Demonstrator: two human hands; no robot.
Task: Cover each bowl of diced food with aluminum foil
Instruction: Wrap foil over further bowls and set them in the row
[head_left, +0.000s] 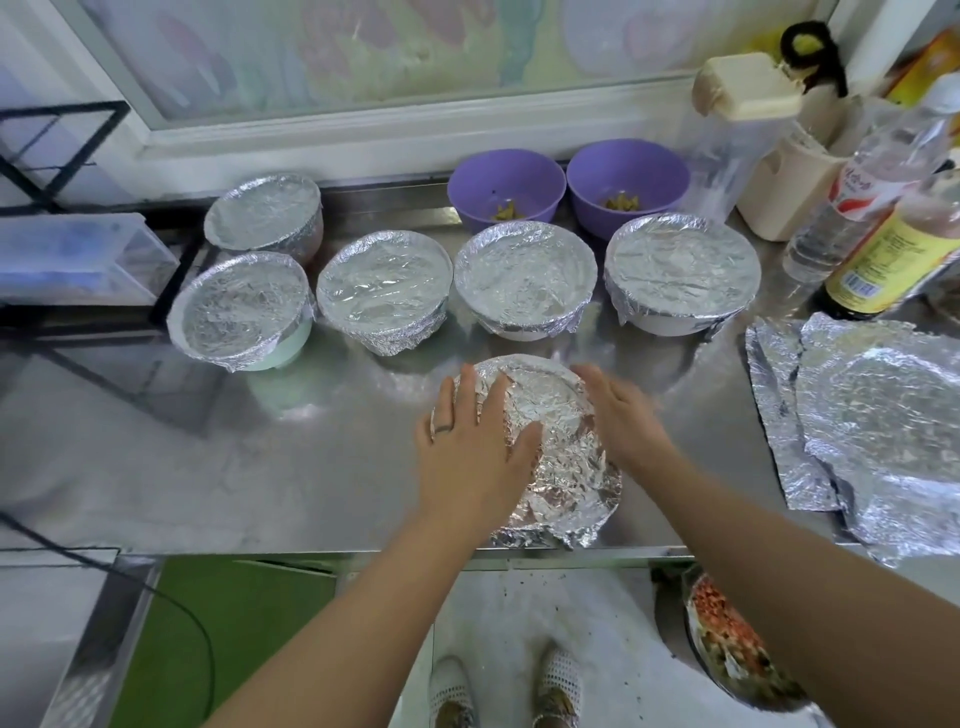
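Observation:
A bowl wrapped in crumpled aluminum foil (550, 441) stands near the front edge of the steel counter (260, 457). My left hand (472, 441) lies flat on its left side, fingers spread on the foil. My right hand (623, 415) presses against its right side. Behind it stand several foil-covered bowls, among them one on the left (241, 309) and one on the right (681, 270). Two purple bowls (506, 187) (627, 182) at the back stand uncovered, with a little diced food inside.
Loose foil sheets (872, 431) lie at the right. Bottles (878, 260) and a cream container (779, 182) crowd the back right corner. A clear plastic box (78, 260) sits at the left. A bowl of diced food (727, 644) shows below the counter edge.

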